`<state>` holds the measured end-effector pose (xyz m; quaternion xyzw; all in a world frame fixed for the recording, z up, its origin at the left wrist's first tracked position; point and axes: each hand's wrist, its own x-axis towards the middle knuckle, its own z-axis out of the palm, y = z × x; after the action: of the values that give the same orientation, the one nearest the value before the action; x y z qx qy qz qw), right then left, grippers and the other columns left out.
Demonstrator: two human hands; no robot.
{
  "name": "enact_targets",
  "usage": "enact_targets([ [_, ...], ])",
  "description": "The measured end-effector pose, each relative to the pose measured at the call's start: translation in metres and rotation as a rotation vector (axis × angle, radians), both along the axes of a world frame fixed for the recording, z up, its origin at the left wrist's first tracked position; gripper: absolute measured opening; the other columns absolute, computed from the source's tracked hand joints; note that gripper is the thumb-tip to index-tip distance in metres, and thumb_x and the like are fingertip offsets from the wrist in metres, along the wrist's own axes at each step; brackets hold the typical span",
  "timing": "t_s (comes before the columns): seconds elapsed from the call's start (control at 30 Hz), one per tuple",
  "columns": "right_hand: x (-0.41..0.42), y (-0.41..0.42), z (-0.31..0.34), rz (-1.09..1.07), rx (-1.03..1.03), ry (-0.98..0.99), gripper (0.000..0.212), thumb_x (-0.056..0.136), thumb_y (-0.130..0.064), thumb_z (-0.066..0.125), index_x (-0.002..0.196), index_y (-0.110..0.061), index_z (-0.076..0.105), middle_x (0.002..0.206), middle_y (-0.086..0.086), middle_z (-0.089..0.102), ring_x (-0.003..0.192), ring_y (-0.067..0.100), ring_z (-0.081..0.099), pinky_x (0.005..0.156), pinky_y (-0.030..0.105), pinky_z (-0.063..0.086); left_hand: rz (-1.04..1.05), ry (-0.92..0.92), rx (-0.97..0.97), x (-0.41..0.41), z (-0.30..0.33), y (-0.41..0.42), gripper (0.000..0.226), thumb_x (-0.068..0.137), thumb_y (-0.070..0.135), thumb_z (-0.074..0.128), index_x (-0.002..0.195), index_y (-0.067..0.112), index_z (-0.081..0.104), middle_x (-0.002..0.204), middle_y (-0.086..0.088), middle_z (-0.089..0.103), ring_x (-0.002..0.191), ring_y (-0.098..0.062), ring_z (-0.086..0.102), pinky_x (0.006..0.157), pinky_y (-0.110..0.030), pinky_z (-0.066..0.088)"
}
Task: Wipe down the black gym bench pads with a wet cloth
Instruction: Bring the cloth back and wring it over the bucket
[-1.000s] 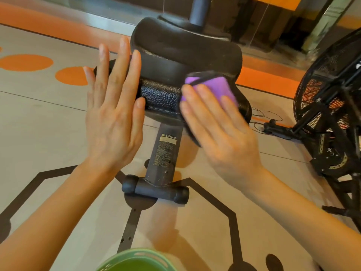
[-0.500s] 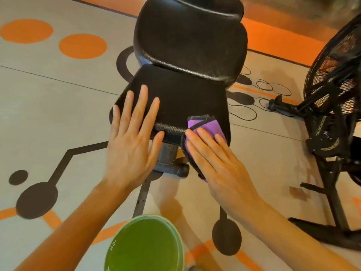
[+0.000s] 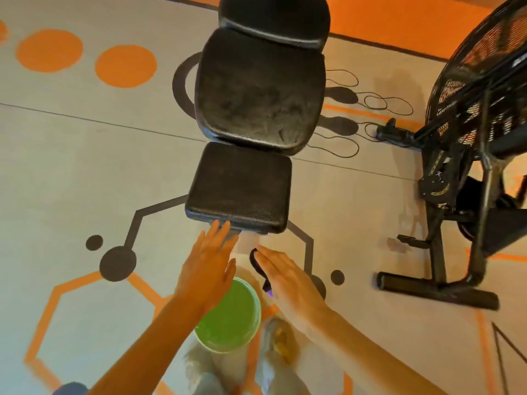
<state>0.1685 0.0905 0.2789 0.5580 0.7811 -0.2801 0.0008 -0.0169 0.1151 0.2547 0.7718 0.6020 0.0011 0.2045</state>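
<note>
Left hand (image 3: 209, 267) flat, open; right hand (image 3: 288, 276) apparently carrying cloth (image 3: 258, 266) (blurred) below seat pad (image 3: 239, 186).

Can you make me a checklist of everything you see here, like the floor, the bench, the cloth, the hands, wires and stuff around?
Surface: grey floor with orange and black circles and lines.
Job's things: black seat pad and back pad, both bare; cloth, dark with a purple bit, under the right hand, off the pads.
Clutter: green bucket on the floor near the feet.
Hands: left hand open, fingertips by the seat pad's front edge; right hand flat over the cloth.
Cables: nothing seen.
Surroundings: black fan bike to the right.
</note>
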Motion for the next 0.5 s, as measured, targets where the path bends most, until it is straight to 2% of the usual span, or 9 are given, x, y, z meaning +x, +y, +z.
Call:
enact_targets([
  [0.07,0.005,-0.011,0.021,-0.084,-0.170,0.114,0.052,0.099,-0.013,0.047,0.148,-0.022,0.032,0.156,-0.003,0.030,0.142,0.015,0.030,0.115,0.027,0.028,0.012,0.020,-0.090,0.009,0.021,-0.015,0.051,0.094,0.043,0.048,0.139,0.020,0.053,0.155,-0.007,0.038,0.145,-0.030,0.032,0.115,-0.041,0.020],
  [0.1,0.007,-0.015,0.029,-0.089,-0.168,0.118,0.050,0.100,-0.014,0.043,0.148,-0.023,0.032,0.155,-0.005,0.029,0.143,0.014,0.029,0.115,0.025,0.027,0.017,0.017,-0.160,0.015,0.032,-0.020,0.052,0.096,0.044,0.044,0.142,0.021,0.049,0.157,-0.005,0.034,0.148,-0.029,0.027,0.117,-0.040,0.018],
  [0.13,0.008,-0.019,0.037,-0.084,-0.158,0.085,0.052,0.099,-0.012,0.046,0.148,-0.021,0.031,0.155,-0.004,0.029,0.143,0.014,0.028,0.116,0.025,0.025,0.031,0.001,-0.228,0.020,0.041,-0.025,0.053,0.097,0.043,0.042,0.145,0.022,0.044,0.159,-0.003,0.029,0.150,-0.026,0.021,0.120,-0.039,0.016],
  [0.23,0.012,-0.032,0.048,-0.270,-0.226,0.186,0.054,0.095,-0.011,0.055,0.146,-0.016,0.037,0.151,0.001,0.037,0.140,0.016,0.036,0.116,0.022,0.025,0.030,0.023,-0.321,0.033,0.062,-0.037,0.052,0.102,0.041,0.035,0.151,0.026,0.031,0.162,0.003,0.022,0.152,-0.019,0.013,0.122,-0.033,0.014],
  [0.3,0.013,-0.037,0.053,-0.462,-0.276,0.342,0.045,0.095,-0.006,0.052,0.139,-0.014,0.046,0.142,0.001,0.048,0.132,0.016,0.046,0.111,0.019,0.035,0.043,0.011,-0.360,0.040,0.073,-0.040,0.049,0.102,0.039,0.035,0.150,0.028,0.031,0.160,0.004,0.029,0.149,-0.017,0.023,0.119,-0.030,0.022],
  [0.37,0.013,-0.042,0.059,-0.657,-0.335,0.437,0.038,0.097,-0.003,0.046,0.133,-0.012,0.052,0.132,0.001,0.056,0.119,0.013,0.054,0.092,0.007,0.046,0.091,-0.043,-0.422,0.044,0.080,-0.041,0.045,0.102,0.036,0.038,0.146,0.028,0.038,0.153,0.005,0.041,0.139,-0.018,0.041,0.112,-0.029,0.034],
  [0.43,0.011,-0.047,0.062,-0.805,-0.421,0.495,0.034,0.099,-0.002,0.043,0.131,-0.008,0.054,0.123,0.002,0.058,0.107,0.010,0.055,0.072,-0.003,0.044,0.148,-0.126,-0.495,0.046,0.083,-0.040,0.040,0.102,0.032,0.041,0.141,0.027,0.046,0.145,0.003,0.050,0.130,-0.019,0.051,0.106,-0.029,0.039],
  [0.47,0.009,-0.050,0.060,-0.860,-0.428,0.512,0.033,0.099,-0.003,0.042,0.130,-0.007,0.054,0.124,0.004,0.059,0.107,0.013,0.056,0.073,-0.004,0.042,0.182,-0.189,-0.538,0.046,0.082,-0.040,0.037,0.102,0.028,0.043,0.138,0.026,0.050,0.142,0.001,0.054,0.128,-0.020,0.053,0.105,-0.029,0.040],
  [0.5,0.007,-0.052,0.059,-0.922,-0.429,0.525,0.033,0.100,-0.004,0.041,0.130,-0.008,0.055,0.127,0.006,0.060,0.112,0.017,0.057,0.081,-0.002,0.041,0.217,-0.258,-0.588,0.048,0.080,-0.039,0.035,0.101,0.024,0.045,0.135,0.024,0.054,0.138,-0.001,0.058,0.125,-0.020,0.055,0.104,-0.027,0.040],
])
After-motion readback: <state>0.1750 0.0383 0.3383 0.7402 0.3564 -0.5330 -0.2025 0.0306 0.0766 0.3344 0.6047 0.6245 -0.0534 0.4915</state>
